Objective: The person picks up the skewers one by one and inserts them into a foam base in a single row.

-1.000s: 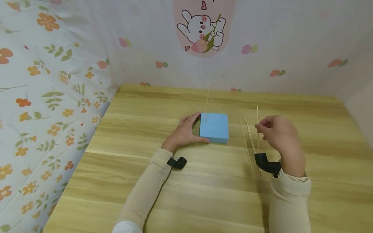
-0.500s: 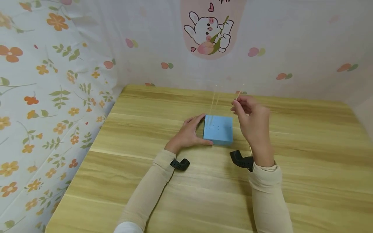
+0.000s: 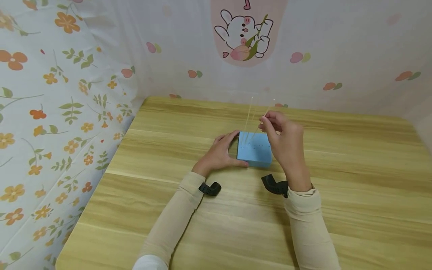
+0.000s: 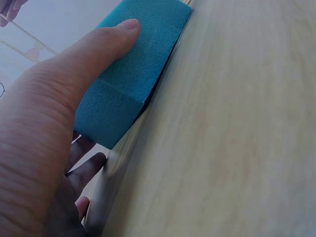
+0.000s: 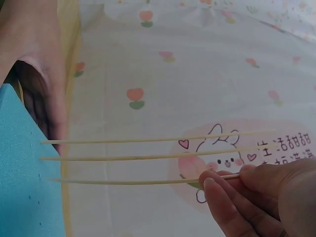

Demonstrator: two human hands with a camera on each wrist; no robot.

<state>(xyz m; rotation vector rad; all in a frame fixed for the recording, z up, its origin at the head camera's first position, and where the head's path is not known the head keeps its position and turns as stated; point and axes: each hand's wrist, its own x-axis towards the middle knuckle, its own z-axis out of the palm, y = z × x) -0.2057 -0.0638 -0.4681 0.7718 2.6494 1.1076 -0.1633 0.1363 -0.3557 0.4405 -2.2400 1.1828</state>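
Note:
A blue foam block (image 3: 254, 153) with small holes in its top lies on the table. My left hand (image 3: 219, 152) grips it at its left end, the thumb (image 4: 108, 44) against the front side and the fingers round the back. Two thin bamboo skewers, a first one (image 5: 148, 140) and a second one (image 5: 123, 158), stand upright in the block's left part. Over the block, my right hand (image 3: 285, 137) pinches a third skewer (image 5: 123, 182) near its upper end. Its lower tip is at the block's top; I cannot tell whether it is in a hole.
The wood-grain table (image 3: 229, 232) extends on all sides of the block. A white printed cloth (image 3: 189, 41) hangs behind, and a flowered one (image 3: 74, 112) on the left. Black wrist mounts, one left (image 3: 210, 189) and one right (image 3: 274, 185), sit on both wrists.
My right hand has carried its skewer leftward from the table's right side to over the block. Loose skewers lying there earlier are out of sight. The left hand keeps its grip.

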